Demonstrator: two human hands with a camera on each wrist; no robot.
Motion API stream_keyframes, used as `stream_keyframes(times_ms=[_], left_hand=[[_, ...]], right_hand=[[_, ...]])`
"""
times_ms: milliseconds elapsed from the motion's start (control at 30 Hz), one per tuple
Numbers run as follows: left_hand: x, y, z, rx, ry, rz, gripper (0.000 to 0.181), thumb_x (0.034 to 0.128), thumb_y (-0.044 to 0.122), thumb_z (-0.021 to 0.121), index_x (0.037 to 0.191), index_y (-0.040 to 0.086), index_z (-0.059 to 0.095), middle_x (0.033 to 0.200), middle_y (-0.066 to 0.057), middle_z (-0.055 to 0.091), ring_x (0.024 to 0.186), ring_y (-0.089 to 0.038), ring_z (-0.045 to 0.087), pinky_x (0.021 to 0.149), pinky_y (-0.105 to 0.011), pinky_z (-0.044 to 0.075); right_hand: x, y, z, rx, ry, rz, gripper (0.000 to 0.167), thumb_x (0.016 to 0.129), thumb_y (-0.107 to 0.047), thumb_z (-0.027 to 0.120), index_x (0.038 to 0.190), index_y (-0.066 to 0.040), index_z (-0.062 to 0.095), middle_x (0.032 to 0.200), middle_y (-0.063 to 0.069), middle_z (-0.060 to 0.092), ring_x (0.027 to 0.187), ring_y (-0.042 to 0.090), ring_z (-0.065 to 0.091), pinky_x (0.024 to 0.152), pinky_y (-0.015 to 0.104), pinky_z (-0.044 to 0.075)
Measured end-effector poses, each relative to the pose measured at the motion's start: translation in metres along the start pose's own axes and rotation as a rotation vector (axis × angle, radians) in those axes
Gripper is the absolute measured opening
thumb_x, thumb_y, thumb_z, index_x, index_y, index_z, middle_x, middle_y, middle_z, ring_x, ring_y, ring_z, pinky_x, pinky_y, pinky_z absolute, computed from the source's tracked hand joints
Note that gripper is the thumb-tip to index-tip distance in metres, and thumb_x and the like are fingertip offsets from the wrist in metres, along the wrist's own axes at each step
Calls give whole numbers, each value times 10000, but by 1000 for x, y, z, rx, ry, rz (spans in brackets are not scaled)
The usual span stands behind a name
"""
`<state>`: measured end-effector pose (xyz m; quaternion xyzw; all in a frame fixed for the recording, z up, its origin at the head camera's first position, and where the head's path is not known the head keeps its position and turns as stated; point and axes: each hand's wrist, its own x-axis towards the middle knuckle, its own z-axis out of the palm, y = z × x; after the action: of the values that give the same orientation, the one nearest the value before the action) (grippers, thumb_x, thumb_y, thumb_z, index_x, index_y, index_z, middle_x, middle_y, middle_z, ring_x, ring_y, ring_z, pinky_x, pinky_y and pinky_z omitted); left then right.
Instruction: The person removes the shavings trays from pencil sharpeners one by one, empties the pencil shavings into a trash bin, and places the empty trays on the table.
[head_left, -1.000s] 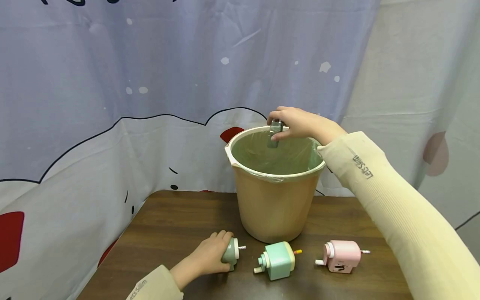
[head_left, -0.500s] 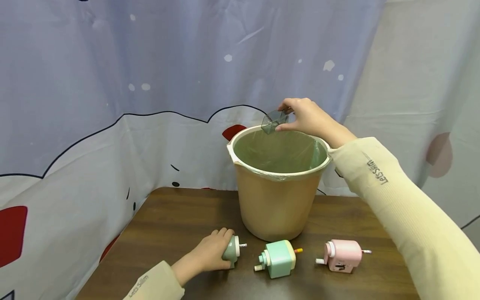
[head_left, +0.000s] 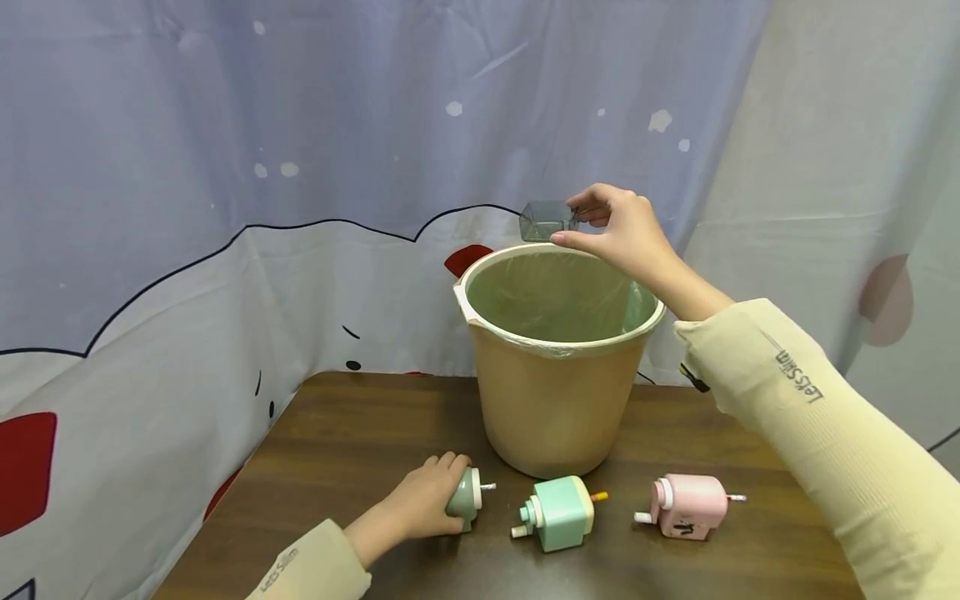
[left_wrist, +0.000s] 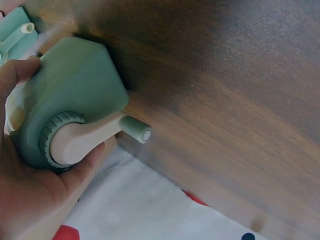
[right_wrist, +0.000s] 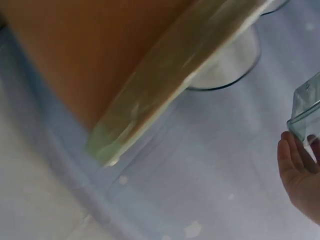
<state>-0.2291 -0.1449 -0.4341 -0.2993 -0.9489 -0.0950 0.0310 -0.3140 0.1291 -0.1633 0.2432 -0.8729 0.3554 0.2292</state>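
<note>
My left hand grips a dark green hand-crank pencil sharpener on the table, and a pencil sticks out of its cream end. In the left wrist view the beige crank of this sharpener points away from the palm. My right hand pinches a clear grey shavings drawer between thumb and fingers, just above the far rim of the bin. The right wrist view shows the same drawer at its right edge, cut off by the frame. No shavings can be made out in it.
A beige bin with a plastic liner stands at the table's back. In front of it are a mint sharpener and a pink sharpener, each with a pencil. The wooden table meets a printed curtain behind.
My right hand has lifted the drawer up out of the bin's mouth and turned it from tipped down to about level. The left hand has stayed on the dark green sharpener.
</note>
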Motion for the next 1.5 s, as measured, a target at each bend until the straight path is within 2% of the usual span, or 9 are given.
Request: stream_keyframes(times_ms=[267,367,500,600,800,933,1133,1333,1500], left_hand=[[-2,-2,3,12,5,-4,682,643,270,795,1206,34,492,1018,-56,556,810,-162,503,624,-245,448],[-2,-2,3,12,9,-7,680,643,270,796,1205,36,491,1019,-56,555,815,-165,504,624,-248,448],[-2,-2,2,9,10,-9,678,640,267,794,1203,36,494,1013,-53,553,810,-162,501,616,-245,442],[-3,-2,1,3,1,-10,679,640,261,792,1206,30,496,1012,-53,554,806,-161,498,612,-241,436],[-6,0,1,-9,-6,-10,680,646,252,794,1211,15,497,1011,-57,558,803,-160,499,612,-239,435],[-6,0,0,-16,-2,-13,680,644,248,799,1208,15,499,1008,-55,554,806,-158,498,615,-236,437],[-5,-1,-1,-12,-17,-32,686,648,252,801,1219,24,498,1029,-55,557,827,-161,505,639,-246,450],[-8,1,-4,-44,-32,-14,665,665,245,810,1202,9,497,1007,-49,546,821,-160,494,618,-234,435],[-11,2,-7,-133,-55,-23,660,698,214,809,1242,32,483,1048,-60,535,838,-162,464,609,-233,421]], right_hand=[[-19,-18,-1,102,47,-27,409,767,-153,771,1116,1,622,1161,160,642,1025,280,624,926,352,479],[-23,-17,-1,118,52,-32,396,772,-140,765,1111,10,623,1158,163,643,1010,268,624,921,329,481],[-32,-11,1,129,59,-30,397,769,-154,771,1105,3,629,1153,144,652,978,184,638,897,250,487],[-43,-10,8,141,68,-59,400,758,-138,779,1103,3,634,1147,132,662,967,166,642,885,212,488],[-73,-19,24,185,57,-134,418,705,-53,801,1083,23,638,1121,140,670,967,229,657,872,214,495],[-92,-25,34,242,19,-143,439,694,-39,804,1097,12,635,1146,133,659,986,237,656,891,255,495],[-119,-27,56,274,-56,-118,447,686,-89,818,1098,-44,648,1145,90,674,979,191,665,881,291,506],[-145,-30,79,357,-209,-119,449,704,-150,814,1107,-52,643,1136,78,679,987,179,657,879,276,508],[-164,-31,94,377,-344,-143,442,706,-195,815,1090,-84,628,1098,39,684,984,139,645,901,294,499]])
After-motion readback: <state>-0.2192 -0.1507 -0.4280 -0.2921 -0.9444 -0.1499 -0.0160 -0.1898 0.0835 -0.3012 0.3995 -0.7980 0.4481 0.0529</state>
